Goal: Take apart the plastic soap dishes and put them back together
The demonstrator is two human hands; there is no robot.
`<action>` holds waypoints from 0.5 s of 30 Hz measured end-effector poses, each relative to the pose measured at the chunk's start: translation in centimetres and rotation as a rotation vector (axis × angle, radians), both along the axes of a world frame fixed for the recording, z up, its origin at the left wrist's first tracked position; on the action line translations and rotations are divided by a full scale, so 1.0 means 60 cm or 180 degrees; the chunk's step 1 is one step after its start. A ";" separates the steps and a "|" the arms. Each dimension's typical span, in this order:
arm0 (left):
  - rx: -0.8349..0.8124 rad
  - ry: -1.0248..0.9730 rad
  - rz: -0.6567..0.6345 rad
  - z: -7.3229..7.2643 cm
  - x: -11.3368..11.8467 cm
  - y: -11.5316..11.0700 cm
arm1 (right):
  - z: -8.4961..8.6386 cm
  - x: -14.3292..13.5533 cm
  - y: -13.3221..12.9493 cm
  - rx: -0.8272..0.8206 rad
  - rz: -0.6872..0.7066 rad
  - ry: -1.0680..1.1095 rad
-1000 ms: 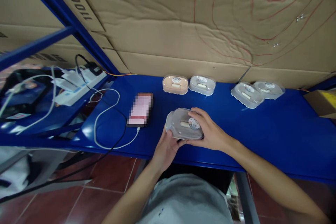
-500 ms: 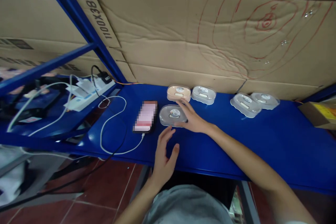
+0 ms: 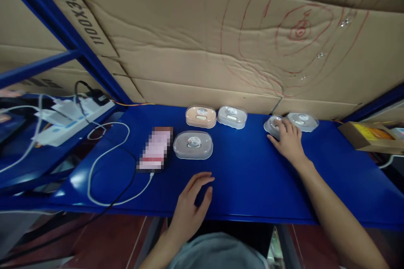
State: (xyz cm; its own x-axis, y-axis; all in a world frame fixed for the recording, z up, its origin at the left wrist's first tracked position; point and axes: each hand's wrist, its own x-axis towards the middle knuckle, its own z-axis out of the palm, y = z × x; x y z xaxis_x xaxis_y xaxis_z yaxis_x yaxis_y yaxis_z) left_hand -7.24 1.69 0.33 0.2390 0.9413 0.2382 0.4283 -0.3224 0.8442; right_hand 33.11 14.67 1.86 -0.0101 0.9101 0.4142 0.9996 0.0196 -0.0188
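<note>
My right hand (image 3: 288,141) is over a clear-lidded grey plastic case (image 3: 270,124) at the right back of the table. Its thumb is at the case's front edge and its fingers curl over the top, hiding much of it. My left hand (image 3: 192,206) hovers near the front edge, thumb and fingers apart, with nothing in it. Beyond it, a grey case (image 3: 193,146) with a round label lies flat. Farther back are a peach-coloured case (image 3: 201,117) and another grey case (image 3: 232,117). One more grey case (image 3: 304,122) sits just right of my right hand.
A phone (image 3: 155,148) on a white charging cable (image 3: 91,176) lies left of the cases. At far left is a white power strip (image 3: 63,124) with plugs. A cardboard box (image 3: 362,141) stands at the right end. Cardboard (image 3: 176,63) walls the back.
My right hand has left the front grey case and moved right to another grey case. My left hand has stayed open near the front edge. The view has shifted right.
</note>
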 end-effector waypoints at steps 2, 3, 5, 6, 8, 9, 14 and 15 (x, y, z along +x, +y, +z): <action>-0.0007 -0.0006 -0.0005 0.005 0.003 0.000 | 0.002 -0.002 -0.010 -0.0028 0.0150 0.0145; -0.0015 -0.0011 -0.0005 0.007 0.003 0.000 | 0.005 -0.002 -0.014 -0.0084 0.0268 0.0214; -0.0028 -0.0016 -0.0003 0.010 0.004 0.000 | 0.010 0.003 -0.021 -0.0237 0.0492 0.0267; -0.0033 -0.0010 -0.0008 0.011 0.004 0.000 | 0.012 0.007 -0.024 -0.0320 0.0550 0.0263; -0.0037 0.0009 -0.0032 0.011 0.004 0.001 | 0.016 0.015 -0.029 -0.0501 0.0571 0.0268; -0.0041 0.0019 -0.0055 0.010 0.004 0.001 | 0.019 0.017 -0.033 -0.0611 0.0568 0.0277; -0.0232 0.0157 -0.0306 0.013 0.008 0.000 | 0.043 -0.028 -0.070 -0.1218 0.0902 0.0193; -0.0292 0.0235 -0.0360 0.013 0.012 -0.001 | 0.050 -0.049 -0.083 -0.1352 0.1095 0.0210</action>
State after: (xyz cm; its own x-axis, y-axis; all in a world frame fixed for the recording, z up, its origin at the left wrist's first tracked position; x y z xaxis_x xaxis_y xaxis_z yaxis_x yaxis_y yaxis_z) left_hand -6.53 1.63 1.11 0.3583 0.9245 0.1304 0.4557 -0.2951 0.8398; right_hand 30.15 9.69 4.86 -0.3228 0.9462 0.0210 0.9334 0.3219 -0.1587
